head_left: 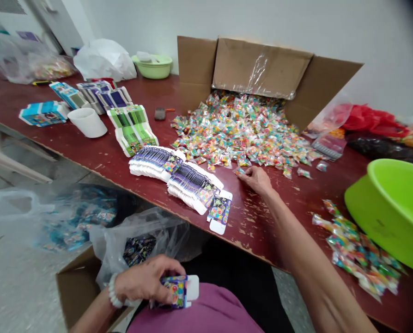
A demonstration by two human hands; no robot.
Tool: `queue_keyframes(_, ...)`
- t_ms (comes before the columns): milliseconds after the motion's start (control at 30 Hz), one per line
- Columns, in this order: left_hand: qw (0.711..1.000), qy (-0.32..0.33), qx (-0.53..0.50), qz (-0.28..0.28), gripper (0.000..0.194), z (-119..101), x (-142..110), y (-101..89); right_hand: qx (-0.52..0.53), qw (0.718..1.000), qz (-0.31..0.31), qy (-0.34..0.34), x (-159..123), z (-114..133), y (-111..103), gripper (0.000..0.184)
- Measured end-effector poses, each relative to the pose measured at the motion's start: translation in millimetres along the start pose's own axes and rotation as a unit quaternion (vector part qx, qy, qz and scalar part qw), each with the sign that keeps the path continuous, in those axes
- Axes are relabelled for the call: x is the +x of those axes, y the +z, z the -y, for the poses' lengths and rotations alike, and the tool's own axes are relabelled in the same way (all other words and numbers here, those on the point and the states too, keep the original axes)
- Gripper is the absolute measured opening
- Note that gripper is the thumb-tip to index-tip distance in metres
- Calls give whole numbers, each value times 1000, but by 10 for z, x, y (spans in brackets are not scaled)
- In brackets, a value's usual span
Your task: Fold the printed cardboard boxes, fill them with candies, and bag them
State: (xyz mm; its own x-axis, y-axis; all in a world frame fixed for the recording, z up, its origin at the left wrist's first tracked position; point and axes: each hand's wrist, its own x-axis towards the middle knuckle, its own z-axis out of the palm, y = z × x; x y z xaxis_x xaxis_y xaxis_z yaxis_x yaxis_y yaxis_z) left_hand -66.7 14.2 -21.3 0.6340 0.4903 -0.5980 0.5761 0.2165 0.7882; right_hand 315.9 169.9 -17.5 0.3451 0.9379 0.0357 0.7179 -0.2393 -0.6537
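Observation:
My left hand (pixel 146 280) is down in my lap, fingers wrapped round a small colourful printed box (pixel 177 291) with one white flap open. My right hand (pixel 257 179) reaches across the dark red table (pixel 99 155) to the near edge of a big heap of small wrapped candies (pixel 241 132). Its fingers are curled and pinch at a candy packet (pixel 240 171) lying on the table. A flat unfolded box blank (pixel 220 210) lies just left of that arm, beside rows of stacked flat purple box blanks (pixel 177 173).
An open cardboard carton (pixel 262 69) lies on its side behind the candy heap. A green basin (pixel 393 208) and more candies (pixel 359 249) sit at the right. More box stacks (pixel 133 127), a white cup (pixel 88 122) and bags lie to the left. A bag-lined carton (pixel 78 282) stands on the floor.

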Motion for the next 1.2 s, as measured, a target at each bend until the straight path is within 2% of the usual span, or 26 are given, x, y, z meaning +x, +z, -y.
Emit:
queue_keyframes(67, 999, -12, 18, 35, 28, -34, -1, -55, 20, 1000, 1, -12, -110, 6, -21, 24)
queue_keyframes(133, 999, 0, -38, 14, 28, -121, 12, -42, 51, 998, 3, -23, -305, 54, -62, 23)
queue_keyframes(200, 989, 29, -142, -20, 31, -249, 29, 10, 109, 993, 27, -34, -592, 153, -121, 28)
queue_keyframes(233, 980, 50, -190, -39, 31, -320, 39, 44, 144, 987, 49, -43, -762, 220, -157, 31)
queue_keyframes(300, 961, 98, -250, -69, 30, -460, 60, 117, 261, 951, 140, -89, -1120, 376, -230, 29)
queue_keyframes(333, 955, 117, -262, -77, 29, -524, 72, 155, 279, 936, 185, -113, -1291, 455, -261, 24)
queue_keyframes(400, 951, 138, -265, -80, 29, -631, 98, 230, 274, 918, 235, -166, -1577, 595, -301, 17)
queue_keyframes(467, 954, 143, -254, -73, 29, -706, 123, 300, 237, 914, 242, -224, -1765, 695, -308, 14)
queue_keyframes(533, 959, 149, -228, -74, 29, -752, 145, 362, 214, 913, 238, -253, -1865, 752, -291, 11)
queue_keyframes(567, 962, 153, -215, -75, 30, -767, 154, 391, 217, 912, 242, -251, -1893, 768, -279, 11)
queue_keyframes(667, 956, 168, -224, -84, 34, -793, 175, 466, 266, 907, 251, -206, -1930, 783, -253, 29)
queue_keyframes(800, 922, 189, -322, -105, 32, -822, 184, 532, 304, 926, 172, -143, -1922, 767, -275, 22)
queue_keyframes(867, 902, 197, -367, -111, 39, -839, 185, 548, 327, 926, 148, -119, -1921, 760, -302, 23)
queue_keyframes(967, 883, 197, -411, -116, 52, -869, 182, 562, 397, 893, 200, -74, -1966, 773, -321, 27)
queue_keyframes(1100, 872, 230, -413, -131, 46, -904, 176, 589, 462, 831, 307, -41, -2098, 821, -245, 32)
queue_keyframes(1167, 868, 244, -406, -150, 41, -905, 180, 611, 477, 814, 329, -39, -2155, 833, -173, 32)
queue_keyframes(1200, 865, 245, -408, -158, 39, -900, 185, 621, 477, 815, 326, -43, -2174, 831, -138, 31)
